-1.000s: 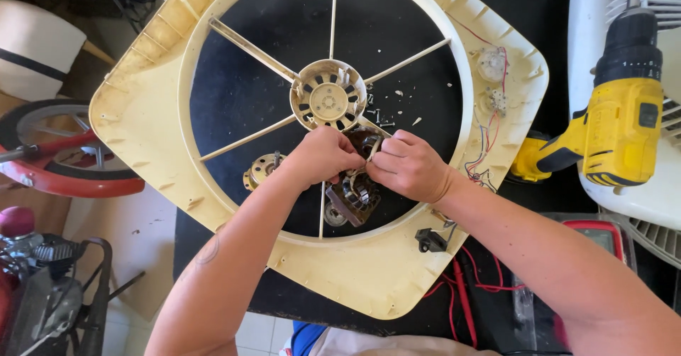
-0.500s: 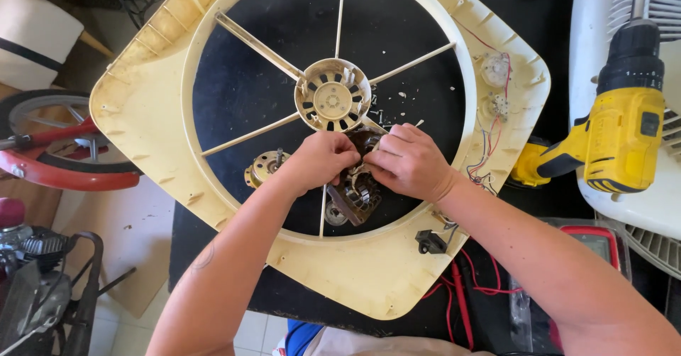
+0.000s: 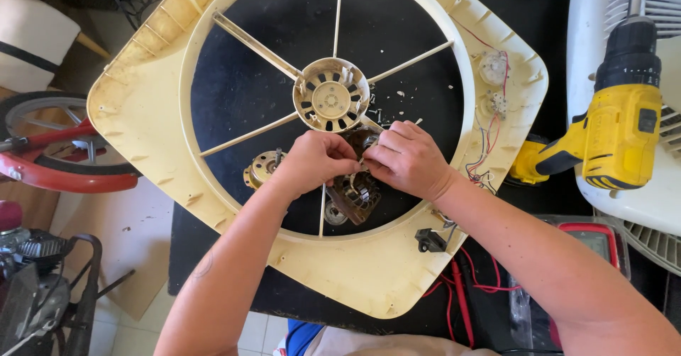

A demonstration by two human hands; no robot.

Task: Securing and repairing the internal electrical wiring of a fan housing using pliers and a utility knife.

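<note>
Two hands, left hand (image 3: 312, 163) and right hand (image 3: 408, 159), are pinching closed grips on a dark copper-wound motor (image 3: 355, 189) at frame centre, inside the cream plastic fan housing (image 3: 142, 108).

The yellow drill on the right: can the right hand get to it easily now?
Probably yes. The yellow drill lies uncovered beside the fan frame, with nothing between, but the right hand is busy on the motor part and must let go first.

Cream-yellow fan frame (image 3: 142, 108) on a black desk (image 3: 213, 271); yellow-and-black drill (image 3: 617, 115); red wires (image 3: 461, 285); brown, coppery motor (image 3: 351, 193).
</note>
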